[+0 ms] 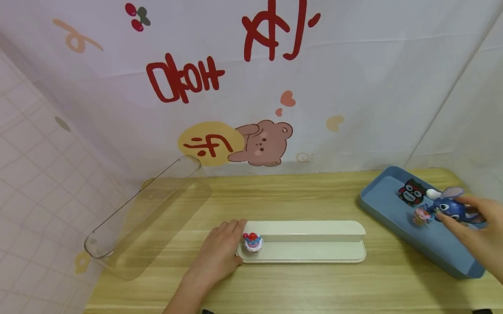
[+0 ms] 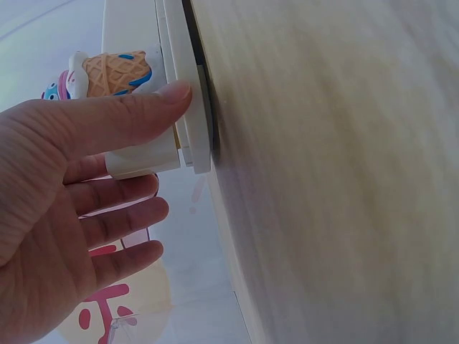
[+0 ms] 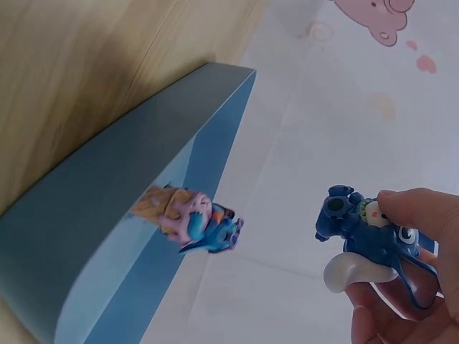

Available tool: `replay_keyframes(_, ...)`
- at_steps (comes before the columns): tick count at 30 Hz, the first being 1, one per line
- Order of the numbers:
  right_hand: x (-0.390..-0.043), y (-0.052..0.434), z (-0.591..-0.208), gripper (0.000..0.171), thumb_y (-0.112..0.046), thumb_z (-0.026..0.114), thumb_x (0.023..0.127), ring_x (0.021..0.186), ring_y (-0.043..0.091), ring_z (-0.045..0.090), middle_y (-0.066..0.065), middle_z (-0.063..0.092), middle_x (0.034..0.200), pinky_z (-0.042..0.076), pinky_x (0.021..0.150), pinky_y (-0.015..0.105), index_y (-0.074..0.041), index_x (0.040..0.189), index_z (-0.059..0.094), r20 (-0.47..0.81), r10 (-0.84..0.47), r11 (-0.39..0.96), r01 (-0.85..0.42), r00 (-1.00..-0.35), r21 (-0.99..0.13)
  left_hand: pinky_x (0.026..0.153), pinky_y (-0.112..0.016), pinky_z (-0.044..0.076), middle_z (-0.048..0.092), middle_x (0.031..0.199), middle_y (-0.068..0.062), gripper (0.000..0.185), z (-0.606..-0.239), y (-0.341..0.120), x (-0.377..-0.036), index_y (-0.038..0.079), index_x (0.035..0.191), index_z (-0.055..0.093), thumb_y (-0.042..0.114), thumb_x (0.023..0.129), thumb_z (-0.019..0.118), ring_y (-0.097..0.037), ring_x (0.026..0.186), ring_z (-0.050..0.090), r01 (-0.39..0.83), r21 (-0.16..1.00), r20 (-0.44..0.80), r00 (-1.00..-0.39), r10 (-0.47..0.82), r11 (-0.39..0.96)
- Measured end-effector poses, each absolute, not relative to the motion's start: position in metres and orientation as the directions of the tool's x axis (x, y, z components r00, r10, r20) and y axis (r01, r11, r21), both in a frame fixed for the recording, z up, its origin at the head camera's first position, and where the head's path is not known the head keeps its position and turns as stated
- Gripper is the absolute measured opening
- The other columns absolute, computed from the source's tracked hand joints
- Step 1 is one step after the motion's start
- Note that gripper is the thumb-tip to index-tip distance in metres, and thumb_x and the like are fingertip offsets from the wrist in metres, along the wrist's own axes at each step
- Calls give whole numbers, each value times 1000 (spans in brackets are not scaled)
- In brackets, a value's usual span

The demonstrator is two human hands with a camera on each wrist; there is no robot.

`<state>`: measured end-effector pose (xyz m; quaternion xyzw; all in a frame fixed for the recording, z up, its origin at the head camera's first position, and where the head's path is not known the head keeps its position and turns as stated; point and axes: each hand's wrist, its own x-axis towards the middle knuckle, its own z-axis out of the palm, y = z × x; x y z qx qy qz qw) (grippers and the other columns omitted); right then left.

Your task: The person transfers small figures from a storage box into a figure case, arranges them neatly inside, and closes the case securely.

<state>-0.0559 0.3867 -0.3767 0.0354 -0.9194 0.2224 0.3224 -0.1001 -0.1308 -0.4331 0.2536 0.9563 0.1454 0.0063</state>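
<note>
The left hand [image 1: 220,249] grips the left end of a white two-level stand [image 1: 310,251] resting on a wooden table [image 1: 296,297]; the left wrist view shows the thumb pressed to the stand's front edge, the index finger partly hidden behind its end, and the other three fingers loosely extended. A cone-shaped figure with a red top [image 1: 253,243] stands upright on the lower level, just beside this hand. The right hand [image 1: 499,229] pinches a dark blue long-eared figure [image 1: 450,209] between thumb and fingers, lifted above a blue tray [image 1: 383,199] at the right; a white rounded part of the figure faces the right wrist camera. Within the tray, a pink cone figure [image 1: 422,216] stands upright, and near it lies a dark piece with round eyes [image 1: 411,192]. A transparent cover [image 1: 168,216] lies at the left, well apart from the tray.
</note>
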Motion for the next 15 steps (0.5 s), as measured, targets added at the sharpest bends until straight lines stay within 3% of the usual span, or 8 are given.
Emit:
replay_keyframes(6, -56, 376, -375, 46, -5, 93, 66, 82, -31, 38, 16, 71, 84, 39, 60, 4, 6, 106, 74, 637, 15, 896, -273, -771, -350, 107, -54, 48, 62, 135, -14, 89, -434, -131, -100, -2, 149, 51, 8, 73, 95, -32, 123, 57, 480, 283, 60, -873, 484, 831)
replay_keyframes(7, -56, 374, -375, 46, -5, 93, 67, 83, -31, 39, 24, 70, 87, 40, 60, 4, 6, 107, 74, 639, -2, 894, -288, -769, -343, 106, -54, 48, 62, 135, -14, 89, -434, -131, -100, -2, 149, 51, 9, 73, 96, -32, 122, 58, 480, 283, 60, -873, 484, 830)
replay_keyframes(9, -56, 371, -374, 47, -6, 93, 67, 83, -31, 40, 22, 71, 88, 41, 60, 3, 5, 108, 74, 641, -10, 890, -299, -767, -344, 106, -53, 48, 62, 134, -14, 88, -435, -132, -100, -2, 148, 51, 9, 72, 96, -32, 121, 58, 481, 284, 61, -872, 485, 829)
replay_keyframes(15, -56, 359, -373, 46, -18, 94, 72, 86, -30, 43, -14, 66, 96, 40, 67, 2, 3, 107, 74, 671, -20, 874, -339, -741, -348, 105, -52, 49, 62, 135, -13, 89, -435, -131, -100, -1, 148, 51, 9, 72, 96, -31, 121, 58, 486, 280, 66, -870, 488, 828)
